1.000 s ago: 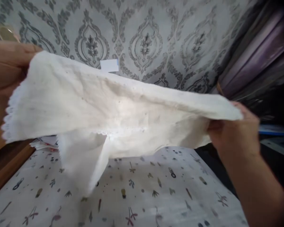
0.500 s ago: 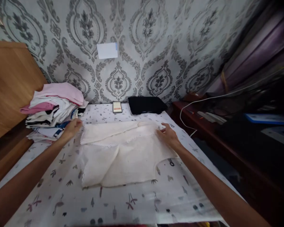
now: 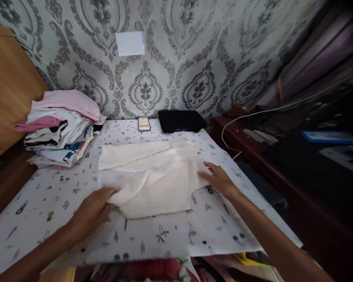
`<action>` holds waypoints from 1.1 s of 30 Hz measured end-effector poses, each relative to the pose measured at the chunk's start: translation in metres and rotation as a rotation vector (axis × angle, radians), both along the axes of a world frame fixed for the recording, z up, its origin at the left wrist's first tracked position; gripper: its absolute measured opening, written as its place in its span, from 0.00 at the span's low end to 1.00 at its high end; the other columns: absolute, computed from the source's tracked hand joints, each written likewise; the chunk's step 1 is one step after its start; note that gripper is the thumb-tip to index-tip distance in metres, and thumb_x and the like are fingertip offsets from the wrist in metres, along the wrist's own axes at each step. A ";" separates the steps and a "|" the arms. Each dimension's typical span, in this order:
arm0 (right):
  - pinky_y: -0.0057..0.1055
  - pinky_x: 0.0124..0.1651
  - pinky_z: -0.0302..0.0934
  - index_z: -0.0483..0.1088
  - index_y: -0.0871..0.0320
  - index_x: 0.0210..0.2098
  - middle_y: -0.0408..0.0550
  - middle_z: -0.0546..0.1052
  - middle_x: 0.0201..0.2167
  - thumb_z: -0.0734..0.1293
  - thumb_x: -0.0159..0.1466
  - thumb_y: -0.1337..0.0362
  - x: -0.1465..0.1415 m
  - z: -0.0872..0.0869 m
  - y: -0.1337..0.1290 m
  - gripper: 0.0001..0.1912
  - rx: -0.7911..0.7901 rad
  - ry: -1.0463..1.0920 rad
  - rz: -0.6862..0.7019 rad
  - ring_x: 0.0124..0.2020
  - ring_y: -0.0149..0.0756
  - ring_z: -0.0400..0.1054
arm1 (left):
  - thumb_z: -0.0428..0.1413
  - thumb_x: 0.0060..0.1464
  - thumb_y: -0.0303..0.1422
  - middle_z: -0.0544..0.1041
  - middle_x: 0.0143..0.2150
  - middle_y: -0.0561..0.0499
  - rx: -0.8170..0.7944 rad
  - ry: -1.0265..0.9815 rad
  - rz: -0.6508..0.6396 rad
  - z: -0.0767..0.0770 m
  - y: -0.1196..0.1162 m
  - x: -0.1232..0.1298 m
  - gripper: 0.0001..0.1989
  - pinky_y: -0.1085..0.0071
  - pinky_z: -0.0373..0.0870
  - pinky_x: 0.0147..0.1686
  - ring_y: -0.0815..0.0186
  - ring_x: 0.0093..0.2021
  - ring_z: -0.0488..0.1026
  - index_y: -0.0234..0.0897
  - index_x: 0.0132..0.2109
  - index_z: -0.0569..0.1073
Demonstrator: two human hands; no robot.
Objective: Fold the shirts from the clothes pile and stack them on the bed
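A cream garment [image 3: 164, 188] with a lacy edge lies partly folded on the white patterned cloth [image 3: 153, 239]. My left hand [image 3: 95, 207] is closed on the garment's near left corner, which is bunched and slightly raised. At the garment's right side, my right hand [image 3: 217, 178] has its fingers parted, the fingertips touching the fabric edge near the sleeve-like part.
A stack of folded clothes [image 3: 64, 129] stands at the back left beside a wooden panel [image 3: 14, 90]. Against the wall lie a small framed card [image 3: 144, 123] and a black folded item [image 3: 181, 121]. A white cable [image 3: 223, 135] hangs by the dark red desk [image 3: 241, 145] at right.
My left hand has come from the garment's far left corner to its near left corner and gripped it. My right hand has moved slightly nearer along the right edge. The view has tilted down.
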State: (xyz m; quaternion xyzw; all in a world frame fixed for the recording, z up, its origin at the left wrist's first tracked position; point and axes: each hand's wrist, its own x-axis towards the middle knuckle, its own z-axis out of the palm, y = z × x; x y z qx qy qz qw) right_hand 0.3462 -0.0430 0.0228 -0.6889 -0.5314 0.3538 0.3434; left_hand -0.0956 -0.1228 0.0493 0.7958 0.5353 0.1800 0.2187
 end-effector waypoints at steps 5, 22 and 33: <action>0.21 0.15 0.46 0.72 0.57 0.42 0.43 0.73 0.27 0.77 0.48 0.57 -0.003 0.026 -0.007 0.24 -0.103 0.452 -0.059 0.17 0.23 0.55 | 0.48 0.52 0.43 0.73 0.27 0.55 -0.314 -0.338 0.282 0.047 0.032 -0.027 0.22 0.76 0.61 0.21 0.67 0.22 0.67 0.40 0.52 0.70; 0.31 0.42 0.63 0.69 0.53 0.58 0.51 0.76 0.51 0.63 0.65 0.66 -0.070 0.027 0.054 0.21 0.219 -0.737 0.378 0.41 0.38 0.73 | 0.51 0.56 0.40 0.77 0.49 0.44 0.079 0.367 0.053 0.016 0.107 -0.022 0.16 0.62 0.69 0.49 0.54 0.50 0.72 0.40 0.49 0.73; 0.28 0.41 0.65 0.75 0.58 0.49 0.48 0.82 0.35 0.60 0.65 0.70 -0.117 0.022 0.167 0.16 0.162 -0.578 0.251 0.37 0.37 0.76 | 0.48 0.58 0.34 0.80 0.40 0.49 0.184 0.456 0.215 0.061 0.220 -0.039 0.13 0.69 0.66 0.38 0.57 0.41 0.76 0.41 0.46 0.74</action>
